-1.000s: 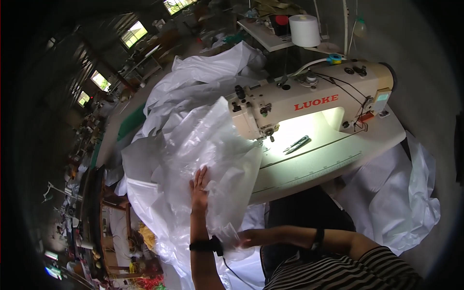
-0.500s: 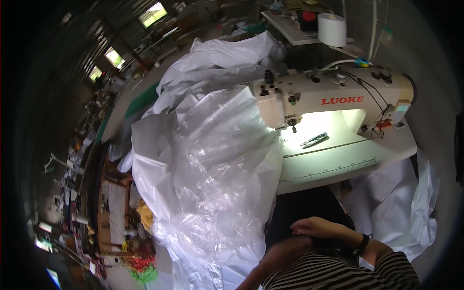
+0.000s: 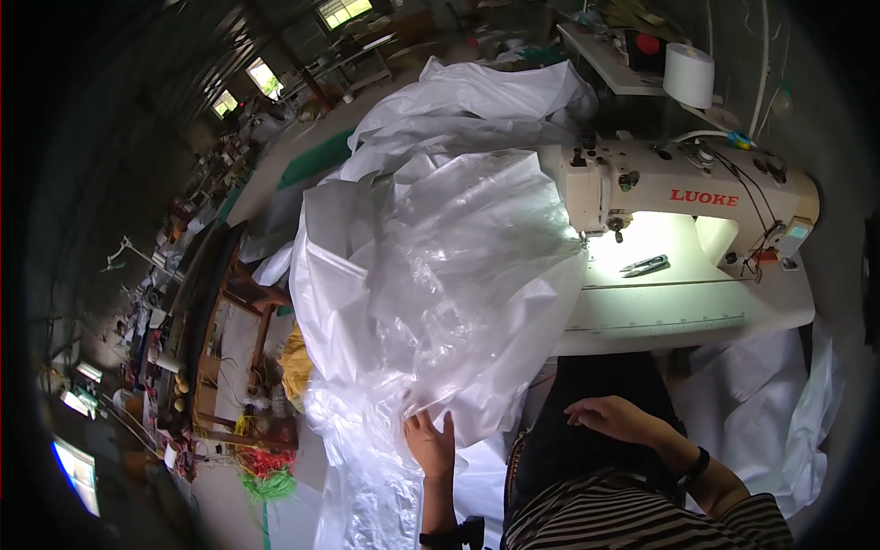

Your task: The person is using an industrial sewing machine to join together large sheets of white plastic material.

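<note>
A large crumpled white plastic sheet [image 3: 440, 247] drapes over the left end of the sewing machine's bed and hangs down in front. Its right edge runs up to the needle area of the white sewing machine [image 3: 706, 192]. Against the hanging folds rests my left hand [image 3: 429, 445], thumb apart from the fingers, touching the plastic without a visible grip. My right hand [image 3: 610, 417] hovers over my dark-clothed lap, fingers loosely stretched and holding nothing. Small thread snips [image 3: 646, 266] lie on the lit machine bed, right of the needle.
More white sheeting [image 3: 477, 96] is heaped behind the machine, and some hangs at the lower right [image 3: 756, 412]. A white thread cone [image 3: 689, 75] stands at the back right. At left are a wooden frame [image 3: 215, 357] and red and green strands [image 3: 266, 472].
My left hand has moved from beside my lap leftward onto the hanging sheet. My right hand stays over my lap. The whole view has shifted, placing the machine further right.
</note>
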Demonstrator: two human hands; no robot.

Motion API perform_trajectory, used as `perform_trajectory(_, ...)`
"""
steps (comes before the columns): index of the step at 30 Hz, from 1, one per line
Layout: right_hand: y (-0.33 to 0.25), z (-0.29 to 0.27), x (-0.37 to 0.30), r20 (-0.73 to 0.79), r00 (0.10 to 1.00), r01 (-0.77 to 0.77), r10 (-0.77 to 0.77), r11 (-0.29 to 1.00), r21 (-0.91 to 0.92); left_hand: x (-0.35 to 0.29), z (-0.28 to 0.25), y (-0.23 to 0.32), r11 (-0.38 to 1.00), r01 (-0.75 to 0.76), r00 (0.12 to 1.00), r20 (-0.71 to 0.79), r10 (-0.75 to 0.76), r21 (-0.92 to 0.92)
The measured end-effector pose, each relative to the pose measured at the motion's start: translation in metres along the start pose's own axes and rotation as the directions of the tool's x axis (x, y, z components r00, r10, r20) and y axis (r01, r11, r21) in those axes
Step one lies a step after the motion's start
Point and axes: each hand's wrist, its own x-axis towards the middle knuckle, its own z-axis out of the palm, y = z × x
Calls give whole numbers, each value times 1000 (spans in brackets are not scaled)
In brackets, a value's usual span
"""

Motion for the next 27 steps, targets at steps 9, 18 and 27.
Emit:
perform_trajectory(9,-7,12,22,-49,992,108,-114,988,-108,34,-15,-30,982,38,997,74,-25,-185)
perform_trajectory(18,24,79,118,131,981,174,-146,957,-233,23,-163,91,465,-468,595,122,795,-752)
perform_trajectory(27,56,34,40,179,958,-258,224,946,196,-28,-78,142,708,160,167,726,668,-688)
